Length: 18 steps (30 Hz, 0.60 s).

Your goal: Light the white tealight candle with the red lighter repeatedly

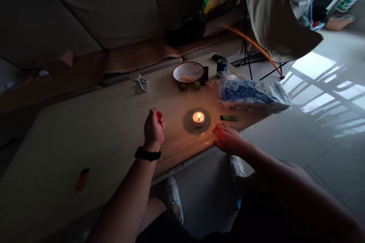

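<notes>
A lit tealight candle (198, 119) burns on the table, its flame lighting the wood around it. To its left, my left hand (154, 127) is closed in a fist around a red lighter (156, 115), of which only a small part shows near the thumb. My right hand (228, 138) rests on the table's front edge, just right of the candle, fingers loosely bent and slightly apart, with nothing visible in them. Beyond that hand lies a green lighter-like stick (228, 118). A second red lighter (82, 179) lies at the table's left.
On the long table (114, 121) stand a patterned bowl (188, 69) with peels, green fruits (196, 85), a blue can (222, 66), a blue-white plastic-wrapped pack (253, 93) and a small white holder (140, 83). A sofa (119, 11) runs behind; a folding chair (273, 19) stands back right.
</notes>
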{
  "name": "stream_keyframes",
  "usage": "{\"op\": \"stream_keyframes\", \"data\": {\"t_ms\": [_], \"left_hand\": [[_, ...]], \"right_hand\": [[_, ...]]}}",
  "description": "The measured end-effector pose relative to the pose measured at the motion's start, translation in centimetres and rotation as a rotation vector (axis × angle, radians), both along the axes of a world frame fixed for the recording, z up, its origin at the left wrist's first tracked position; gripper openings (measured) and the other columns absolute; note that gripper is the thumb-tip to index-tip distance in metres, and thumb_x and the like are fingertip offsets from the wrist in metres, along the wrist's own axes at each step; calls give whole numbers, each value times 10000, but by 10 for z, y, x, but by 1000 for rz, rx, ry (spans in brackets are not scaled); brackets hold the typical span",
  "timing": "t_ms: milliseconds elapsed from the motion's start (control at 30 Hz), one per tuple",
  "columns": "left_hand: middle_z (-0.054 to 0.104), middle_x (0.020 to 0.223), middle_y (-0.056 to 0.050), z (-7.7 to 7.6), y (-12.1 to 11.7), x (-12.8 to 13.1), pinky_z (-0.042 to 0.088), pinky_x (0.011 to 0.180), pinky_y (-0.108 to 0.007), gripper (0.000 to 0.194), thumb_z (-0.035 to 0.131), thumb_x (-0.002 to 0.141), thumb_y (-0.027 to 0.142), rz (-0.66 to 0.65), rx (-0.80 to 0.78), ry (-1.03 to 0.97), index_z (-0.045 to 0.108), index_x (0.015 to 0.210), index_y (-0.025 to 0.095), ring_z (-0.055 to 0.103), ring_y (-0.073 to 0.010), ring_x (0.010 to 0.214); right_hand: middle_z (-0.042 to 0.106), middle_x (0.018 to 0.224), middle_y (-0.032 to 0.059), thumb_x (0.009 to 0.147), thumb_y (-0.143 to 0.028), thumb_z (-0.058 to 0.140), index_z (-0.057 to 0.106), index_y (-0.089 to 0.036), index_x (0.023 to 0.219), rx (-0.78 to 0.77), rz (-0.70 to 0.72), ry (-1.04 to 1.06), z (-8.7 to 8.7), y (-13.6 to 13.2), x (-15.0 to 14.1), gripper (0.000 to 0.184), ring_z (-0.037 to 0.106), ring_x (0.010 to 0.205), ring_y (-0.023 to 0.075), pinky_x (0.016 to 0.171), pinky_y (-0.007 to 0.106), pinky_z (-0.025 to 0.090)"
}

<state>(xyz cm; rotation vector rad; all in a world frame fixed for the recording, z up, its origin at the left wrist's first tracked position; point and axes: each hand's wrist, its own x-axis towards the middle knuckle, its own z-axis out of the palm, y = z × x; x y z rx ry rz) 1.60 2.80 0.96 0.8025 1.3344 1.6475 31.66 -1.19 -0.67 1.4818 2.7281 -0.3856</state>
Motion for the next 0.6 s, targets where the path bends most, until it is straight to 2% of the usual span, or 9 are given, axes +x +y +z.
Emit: {"op": "stream_keyframes", "data": {"t_ms": [200, 600], "left_hand": [[419, 601, 44, -2, -4, -6, 283, 405, -217, 438, 535, 948, 596, -12, -22, 36, 548, 775, 195, 361, -68, 447], [441, 621, 39, -6, -6, -10, 297, 427, -207, 416, 528, 950, 568, -10, -32, 83, 572, 792, 186, 382, -71, 468]], "right_hand": [[633, 1194, 160, 928, -349, 640, 664, -147, 1089, 22, 2, 9, -4, 0, 0, 260, 548, 1151, 306, 975, 399, 478], [631, 1184, 162, 921, -339, 665, 657, -146, 1088, -19, -16, 20, 3, -1, -1, 256, 541, 1148, 309, 960, 383, 467]]}}
